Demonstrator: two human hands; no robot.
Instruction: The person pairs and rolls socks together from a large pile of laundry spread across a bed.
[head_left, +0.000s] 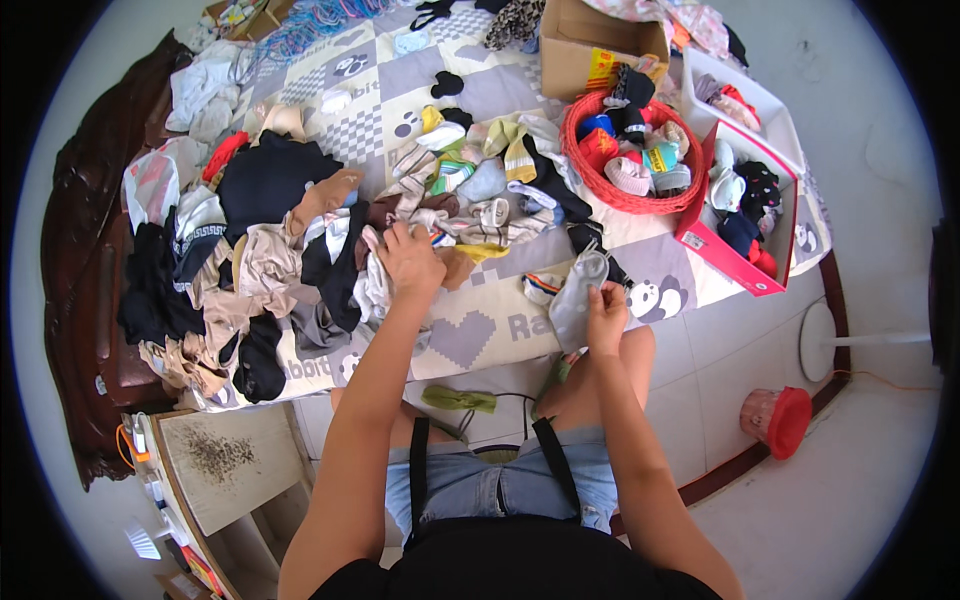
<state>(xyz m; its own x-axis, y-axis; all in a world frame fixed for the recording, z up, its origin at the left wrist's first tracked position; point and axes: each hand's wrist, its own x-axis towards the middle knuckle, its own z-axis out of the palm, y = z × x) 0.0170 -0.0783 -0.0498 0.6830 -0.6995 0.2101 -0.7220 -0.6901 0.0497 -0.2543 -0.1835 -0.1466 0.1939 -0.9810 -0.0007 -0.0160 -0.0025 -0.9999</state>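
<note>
My right hand (607, 316) pinches a light grey sock (576, 304) by its side, over the front edge of the bed. Just left of that sock lies a white sock with rainbow stripes (538, 288), and black socks (589, 238) are behind it. My left hand (411, 261) reaches into a mixed pile of socks (457, 176), its fingertips down among them. Whether those fingers grip anything is hidden. White fabric (372, 289) and a tan and yellow sock (469, 261) lie beside the left hand.
Clothes in black and beige (262, 247) heap on the left. At right stand a red woven basket (574, 169) of rolled socks, a red box (731, 266), a white bin (776, 142) and a cardboard box (562, 67). A green sock (459, 399) lies on the floor.
</note>
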